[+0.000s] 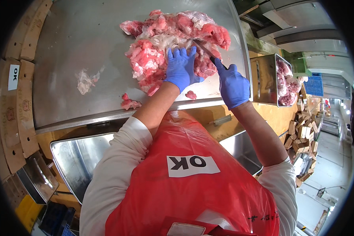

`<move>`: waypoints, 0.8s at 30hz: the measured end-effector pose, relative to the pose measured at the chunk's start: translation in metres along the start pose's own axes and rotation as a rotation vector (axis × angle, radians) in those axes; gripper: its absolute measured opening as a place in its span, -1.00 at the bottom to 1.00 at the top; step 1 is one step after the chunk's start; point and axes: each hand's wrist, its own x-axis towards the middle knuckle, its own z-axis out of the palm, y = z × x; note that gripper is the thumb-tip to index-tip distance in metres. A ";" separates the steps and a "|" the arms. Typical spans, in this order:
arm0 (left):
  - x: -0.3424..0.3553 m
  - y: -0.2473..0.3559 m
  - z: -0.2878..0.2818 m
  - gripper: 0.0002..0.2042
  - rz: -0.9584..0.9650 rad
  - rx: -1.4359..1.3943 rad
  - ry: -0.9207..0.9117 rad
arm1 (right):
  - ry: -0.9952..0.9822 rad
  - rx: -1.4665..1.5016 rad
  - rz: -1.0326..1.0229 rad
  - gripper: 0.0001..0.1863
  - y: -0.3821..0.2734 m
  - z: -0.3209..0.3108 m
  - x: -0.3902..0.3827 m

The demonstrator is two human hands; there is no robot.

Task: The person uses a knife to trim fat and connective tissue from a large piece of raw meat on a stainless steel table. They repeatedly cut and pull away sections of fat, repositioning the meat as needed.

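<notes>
A large, uneven slab of raw meat (pixel 147 59), pink with pale fat and membrane, lies on the steel table (pixel 78 43). My left hand (pixel 181 69), in a blue glove, presses on its near side with the fingers stretched out and apart. My right hand (pixel 234 84), gloved in blue as well, grips the black handle of a knife (pixel 205 50). The blade points up and left into the meat, just beyond my left fingertips, and its tip is partly hidden there. Small meat scraps (pixel 129 102) and a piece of whitish membrane (pixel 86 81) lie apart on the table.
To the right stands a steel bin (pixel 265 78) with several meat pieces in it. Another steel tub (pixel 76 157) sits below the table's near edge at left. Cardboard boxes (pixel 27 102) line the left side; more boxes (pixel 303 131) are piled far right.
</notes>
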 end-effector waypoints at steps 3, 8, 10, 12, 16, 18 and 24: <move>0.002 -0.005 0.006 0.27 -0.003 -0.058 -0.009 | -0.034 -0.033 -0.022 -0.43 -0.004 -0.007 0.004; -0.004 -0.013 0.020 0.18 0.064 0.026 0.020 | -0.178 -0.185 -0.105 -0.47 -0.024 -0.040 0.041; -0.005 -0.011 0.015 -0.01 0.089 0.047 0.028 | -0.129 -0.224 -0.194 -0.69 -0.048 -0.042 0.061; -0.007 -0.016 0.035 -0.18 0.105 0.094 0.133 | -0.185 -0.261 -0.339 -0.82 -0.077 -0.046 0.075; 0.013 -0.025 0.037 -0.45 0.136 0.046 0.206 | -0.271 -0.245 -0.458 -0.88 -0.078 -0.057 0.125; 0.004 -0.021 0.025 -0.47 0.083 0.097 0.136 | -0.367 -0.326 -0.422 -0.83 -0.069 -0.075 0.149; -0.001 -0.030 0.021 0.09 0.139 0.057 0.076 | -0.523 -0.207 -0.451 -0.80 0.003 -0.091 0.257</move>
